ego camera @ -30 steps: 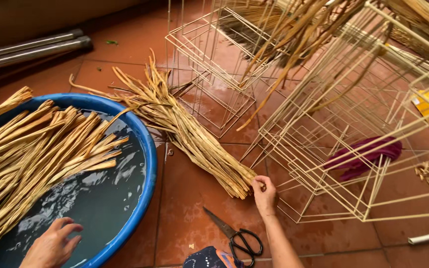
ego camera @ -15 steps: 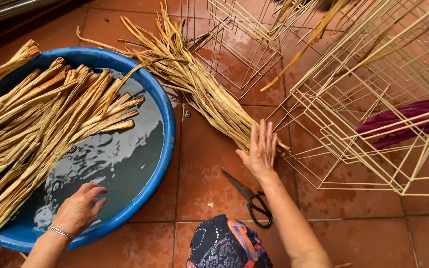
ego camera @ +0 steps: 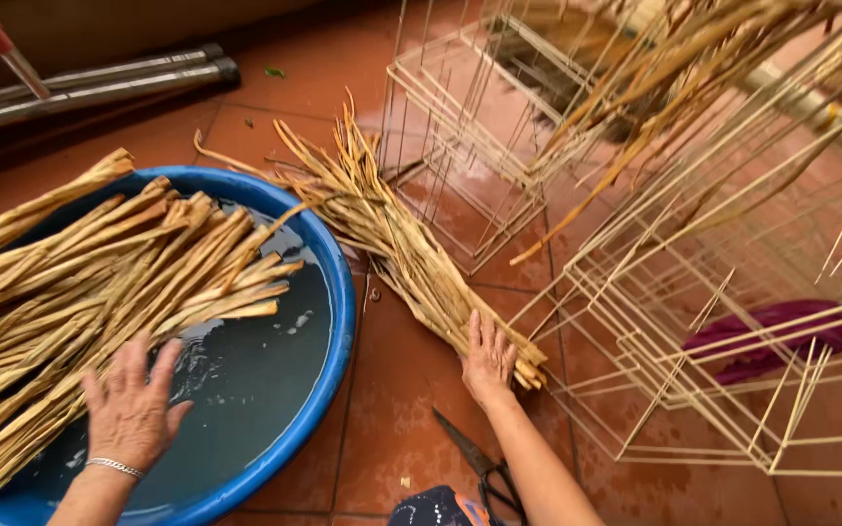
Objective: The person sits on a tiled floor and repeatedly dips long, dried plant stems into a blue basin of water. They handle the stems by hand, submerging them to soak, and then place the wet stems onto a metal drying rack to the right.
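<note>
Fibres (ego camera: 421,263) bundled on tiles beside basin (ego camera: 338,321), right hand (ego camera: 487,358) flat and open on butt end, left hand (ego camera: 129,409) spread over soaking strips (ego camera: 99,292), gripping nothing: best pressed evenly, ends kept aligned.

Soft, even daylight falls around me; wet tiles (ego camera: 411,380) gleam faintly, shadows stay weak, frame edges bend slightly.

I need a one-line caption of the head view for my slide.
Left hand on soaked reeds in a blue basin; right hand on a dry bundle beside wire frames, scissors on the floor.
</note>
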